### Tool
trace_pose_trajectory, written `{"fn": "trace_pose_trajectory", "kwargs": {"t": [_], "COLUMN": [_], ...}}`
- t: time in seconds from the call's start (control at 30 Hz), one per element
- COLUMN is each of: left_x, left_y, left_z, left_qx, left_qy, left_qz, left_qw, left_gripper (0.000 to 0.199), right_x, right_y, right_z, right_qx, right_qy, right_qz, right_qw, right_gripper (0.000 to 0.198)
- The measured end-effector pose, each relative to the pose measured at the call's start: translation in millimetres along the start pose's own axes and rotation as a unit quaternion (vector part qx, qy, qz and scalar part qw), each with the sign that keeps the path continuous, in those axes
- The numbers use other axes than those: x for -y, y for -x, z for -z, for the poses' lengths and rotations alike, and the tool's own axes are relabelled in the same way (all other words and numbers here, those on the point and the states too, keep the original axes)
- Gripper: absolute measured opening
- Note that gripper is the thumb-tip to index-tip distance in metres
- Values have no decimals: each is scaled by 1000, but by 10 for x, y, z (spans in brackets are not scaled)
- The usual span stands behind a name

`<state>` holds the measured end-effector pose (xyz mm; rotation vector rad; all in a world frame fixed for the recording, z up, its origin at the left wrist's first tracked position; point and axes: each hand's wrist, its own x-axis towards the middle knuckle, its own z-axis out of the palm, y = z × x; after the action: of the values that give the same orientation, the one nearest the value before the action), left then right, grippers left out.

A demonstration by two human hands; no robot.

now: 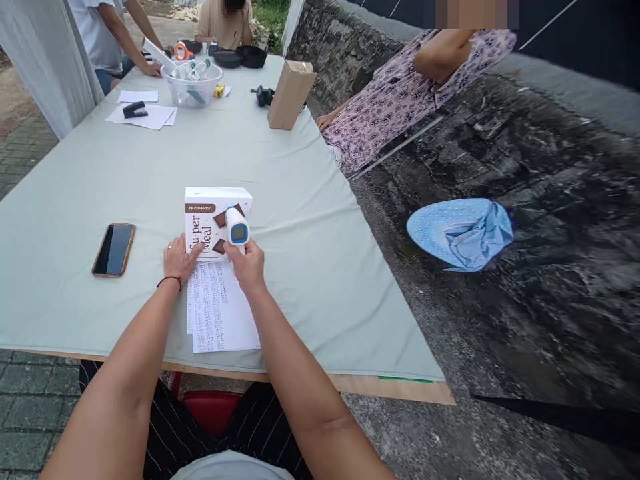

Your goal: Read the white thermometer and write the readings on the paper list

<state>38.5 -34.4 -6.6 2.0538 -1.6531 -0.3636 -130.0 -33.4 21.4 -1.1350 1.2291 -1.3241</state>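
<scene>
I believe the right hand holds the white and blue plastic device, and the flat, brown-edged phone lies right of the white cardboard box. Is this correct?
No: the head view shows the brown-edged phone lying left of the white cardboard box. The right hand does hold the white and blue device.

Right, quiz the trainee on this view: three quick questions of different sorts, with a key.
1. What does the right grip hold?
2. True or false: in the picture, the phone lies to the right of the white box.
3. The stapler rests on: A) the brown carton; B) papers; C) the phone.

Key: 1. A white and blue handheld device with a small screen. 2. False; it lies to the left. 3. B.
</scene>
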Motion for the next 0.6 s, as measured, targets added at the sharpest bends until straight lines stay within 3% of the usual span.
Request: {"fn": "trace_pose_trajectory", "kwargs": {"t": [0.6], "left_x": [8], "left_y": [2], "left_z": [-20], "left_qx": [0], "left_qy": [4], "left_qz": [-1], "left_qw": [1000], "left_gripper": [45], "right_x": [1], "right_y": [28], "right_z": [7], "right_qx": [8], "right_qy": [1], "right_qz": [-2], "right_qw": [1000], "right_gripper": [34]}}
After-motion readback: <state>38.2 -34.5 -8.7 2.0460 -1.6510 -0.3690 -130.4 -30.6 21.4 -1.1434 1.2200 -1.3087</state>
